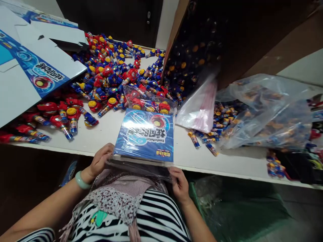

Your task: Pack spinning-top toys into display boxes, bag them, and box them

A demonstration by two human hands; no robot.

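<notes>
In front of me a blue printed box [146, 136] lies on the white table, inside a clear plastic bag [141, 168]. Several red and yellow spinning-top toys [150, 107] show at the box's far end, under the plastic. The bag's near edge hangs over the table's front edge. My left hand [102, 158] pinches that edge at its left corner, beside the box. On the other side, my right hand [179, 183] has its fingers closed on the right corner of the same edge.
A heap of red and blue toys [108, 74] covers the table's back left, beside printed cardboard boxes [37, 57]. A large carton [174, 30] tilts over the back. Flat clear bags [198, 107] and a plastic sack [267, 114] of small tubes lie right. A green sack [242, 205] is below.
</notes>
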